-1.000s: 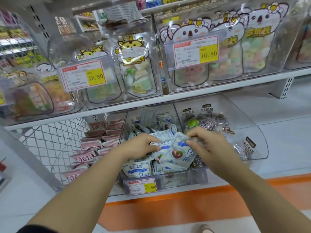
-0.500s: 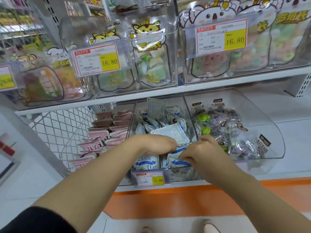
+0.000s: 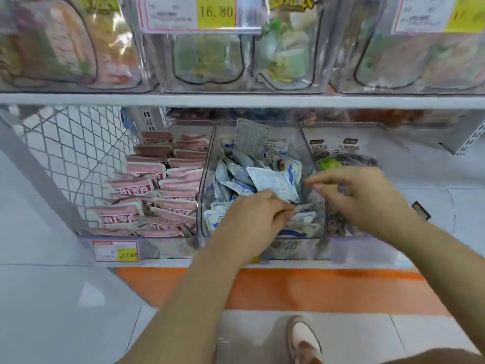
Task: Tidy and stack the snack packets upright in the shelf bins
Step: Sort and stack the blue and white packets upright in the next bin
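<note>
Left hand (image 3: pixel 252 219) curled, pinching the lower edge of a blue-white packet (image 3: pixel 274 181) in the middle bin (image 3: pixel 205 190); probably to tip it upright | right hand (image 3: pixel 367 198) blurred, fingers loose, seemingly empty; poised to steady the jumbled heap

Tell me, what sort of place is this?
Probably a shop's snack aisle: yellow-and-white price tags on the shelf edges, and clear plastic bins filled with blue-and-white snack packets and stacked pink packets.
</note>
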